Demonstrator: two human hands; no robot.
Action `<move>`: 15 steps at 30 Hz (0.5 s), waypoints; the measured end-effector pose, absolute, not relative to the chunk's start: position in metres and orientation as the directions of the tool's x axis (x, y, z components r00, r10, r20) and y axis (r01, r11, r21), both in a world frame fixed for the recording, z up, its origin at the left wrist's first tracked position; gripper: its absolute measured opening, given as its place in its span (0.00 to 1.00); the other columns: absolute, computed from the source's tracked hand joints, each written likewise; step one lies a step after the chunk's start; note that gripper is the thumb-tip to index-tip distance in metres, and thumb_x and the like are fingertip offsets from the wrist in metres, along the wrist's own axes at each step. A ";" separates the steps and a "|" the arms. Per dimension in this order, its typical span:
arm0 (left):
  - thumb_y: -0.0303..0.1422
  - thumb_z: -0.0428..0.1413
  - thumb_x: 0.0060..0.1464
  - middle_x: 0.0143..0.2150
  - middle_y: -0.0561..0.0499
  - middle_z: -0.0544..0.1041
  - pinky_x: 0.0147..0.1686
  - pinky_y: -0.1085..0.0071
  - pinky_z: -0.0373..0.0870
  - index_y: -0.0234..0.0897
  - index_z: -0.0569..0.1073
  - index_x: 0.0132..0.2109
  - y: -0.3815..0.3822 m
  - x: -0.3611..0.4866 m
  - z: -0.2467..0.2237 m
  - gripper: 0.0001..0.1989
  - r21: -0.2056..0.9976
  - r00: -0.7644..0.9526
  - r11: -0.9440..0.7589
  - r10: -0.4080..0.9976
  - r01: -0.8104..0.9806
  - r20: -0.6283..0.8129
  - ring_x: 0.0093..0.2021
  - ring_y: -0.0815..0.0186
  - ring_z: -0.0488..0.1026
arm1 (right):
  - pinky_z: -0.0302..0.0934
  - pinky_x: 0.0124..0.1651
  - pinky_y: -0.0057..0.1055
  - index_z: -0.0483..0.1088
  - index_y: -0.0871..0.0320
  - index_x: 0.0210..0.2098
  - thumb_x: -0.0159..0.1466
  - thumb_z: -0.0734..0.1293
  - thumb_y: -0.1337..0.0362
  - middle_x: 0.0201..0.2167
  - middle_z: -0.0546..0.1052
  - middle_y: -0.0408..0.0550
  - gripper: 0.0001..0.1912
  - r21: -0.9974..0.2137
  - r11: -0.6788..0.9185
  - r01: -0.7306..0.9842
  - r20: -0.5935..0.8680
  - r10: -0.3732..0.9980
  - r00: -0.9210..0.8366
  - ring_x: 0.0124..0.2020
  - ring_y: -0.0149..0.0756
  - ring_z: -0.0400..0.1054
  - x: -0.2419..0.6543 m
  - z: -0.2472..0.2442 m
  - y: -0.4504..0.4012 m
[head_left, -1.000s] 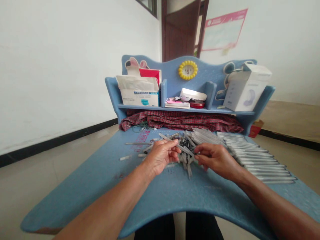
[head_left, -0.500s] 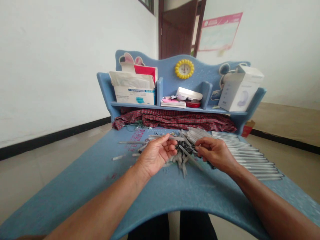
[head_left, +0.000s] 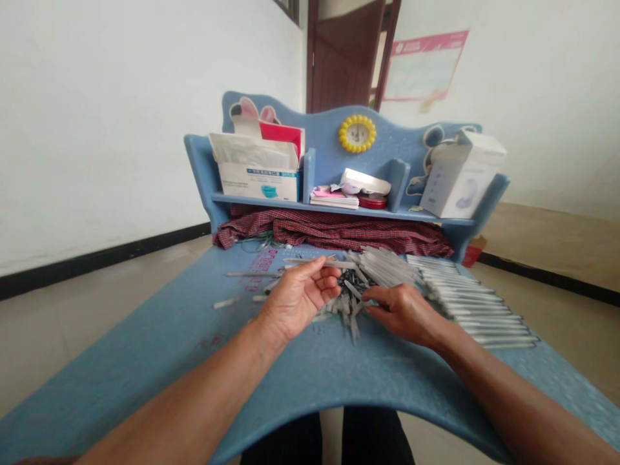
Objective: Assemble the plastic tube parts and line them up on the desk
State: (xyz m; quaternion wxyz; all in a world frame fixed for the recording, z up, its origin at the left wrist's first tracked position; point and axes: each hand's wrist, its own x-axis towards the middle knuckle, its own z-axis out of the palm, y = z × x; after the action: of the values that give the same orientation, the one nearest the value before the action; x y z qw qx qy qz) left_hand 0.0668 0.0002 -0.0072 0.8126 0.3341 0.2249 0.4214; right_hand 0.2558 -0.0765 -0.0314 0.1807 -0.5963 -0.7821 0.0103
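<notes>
While pinching a slim translucent tube (head_left: 345, 264) in the left hand (head_left: 298, 298), in the head view, holds the right hand (head_left: 405, 312) apart from it, fingertips at the loose pile of small pieces (head_left: 349, 309) on the blue surface (head_left: 290, 394). Cannot tell whether gripping one. Seems at the picking-out step; likely calls for a light fingertip pinch, without scattering neighbours.

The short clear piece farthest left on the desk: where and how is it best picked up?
Probably pinch the short clear piece by its middle, from above, a fingertip on each long side. It is slim, lies flat on the desk and points roughly left to right, apart from the pile, so both long sides look open.
</notes>
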 end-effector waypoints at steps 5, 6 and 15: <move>0.26 0.50 0.55 0.24 0.47 0.75 0.23 0.74 0.71 0.27 0.72 0.30 -0.002 0.067 -0.006 0.09 0.741 0.545 0.418 0.834 -0.526 -0.083 0.19 0.73 0.70 | 0.44 0.26 0.26 0.70 0.57 0.42 0.61 0.59 0.67 0.22 0.75 0.46 0.12 -0.012 0.367 0.930 0.237 0.905 -0.354 0.21 0.30 0.66 0.244 -0.035 -0.078; 0.26 0.50 0.55 0.24 0.47 0.75 0.23 0.74 0.71 0.27 0.72 0.30 -0.002 0.067 -0.006 0.09 0.743 0.544 0.416 0.835 -0.525 -0.083 0.19 0.73 0.69 | 0.43 0.25 0.27 0.69 0.57 0.40 0.62 0.58 0.67 0.22 0.75 0.45 0.11 0.030 0.372 0.928 0.232 0.900 -0.368 0.21 0.29 0.65 0.241 -0.036 -0.079; 0.26 0.51 0.55 0.23 0.47 0.75 0.23 0.74 0.71 0.28 0.72 0.30 -0.002 0.066 -0.005 0.08 0.748 0.536 0.411 0.840 -0.520 -0.089 0.19 0.73 0.69 | 0.38 0.24 0.29 0.65 0.59 0.32 0.63 0.54 0.71 0.22 0.73 0.44 0.10 0.188 0.397 0.899 0.265 0.861 -0.435 0.20 0.26 0.62 0.240 -0.042 -0.074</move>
State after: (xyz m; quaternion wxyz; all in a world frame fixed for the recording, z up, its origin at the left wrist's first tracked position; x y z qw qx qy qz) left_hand 0.0662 -0.0015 -0.0054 0.8069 0.3418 0.2335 0.4214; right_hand 0.2397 -0.0737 -0.0422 0.0625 -0.5277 -0.8333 -0.1522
